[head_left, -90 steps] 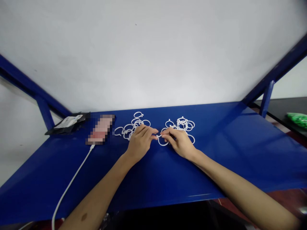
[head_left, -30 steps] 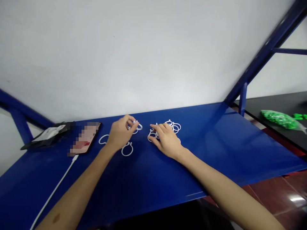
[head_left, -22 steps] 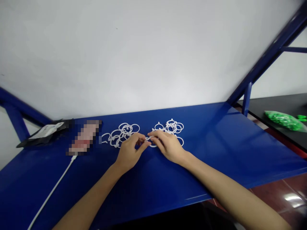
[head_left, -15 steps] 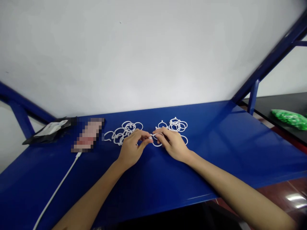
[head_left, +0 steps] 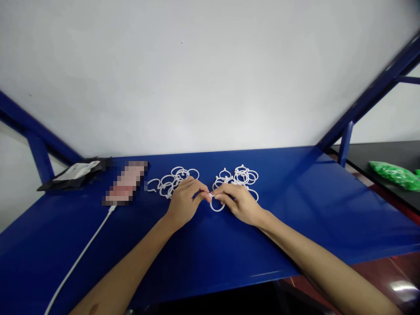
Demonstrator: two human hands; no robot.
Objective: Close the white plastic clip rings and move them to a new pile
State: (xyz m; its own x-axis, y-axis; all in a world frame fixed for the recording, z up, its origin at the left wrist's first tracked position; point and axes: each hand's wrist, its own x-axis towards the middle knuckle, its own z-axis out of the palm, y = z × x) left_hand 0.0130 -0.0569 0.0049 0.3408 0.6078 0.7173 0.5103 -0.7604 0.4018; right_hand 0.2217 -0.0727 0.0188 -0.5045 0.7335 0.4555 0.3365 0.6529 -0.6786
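A thin white plastic curtain ring (head_left: pixel 217 210) hangs below my fingertips, its top hidden by them. My left hand (head_left: pixel 184 204) pinches it at the upper left between thumb and index finger. From the other side, my right hand (head_left: pixel 242 204) is closed on the same ring, its fingertips almost against the left ones. Behind my left hand lies a loose heap of similar white rings (head_left: pixel 166 176), some of them gapped. Another group of white rings (head_left: pixel 252 171), several with small knobs at the top, lies beyond my right hand and is partly covered by it.
A blurred-out phone (head_left: pixel 126 181) with a white cable (head_left: pixel 82 253) lies on the blue table (head_left: pixel 210 262), left. Beside it is a black plastic package (head_left: pixel 74 173) with a white label. Blue frame bars rise at both sides. A green bag (head_left: pixel 395 175) rests on a black surface, right.
My right fingertips have moved in toward the left ones at the ring's top. The ring now hangs a little lower and more in the open. The camera view has shifted slightly.
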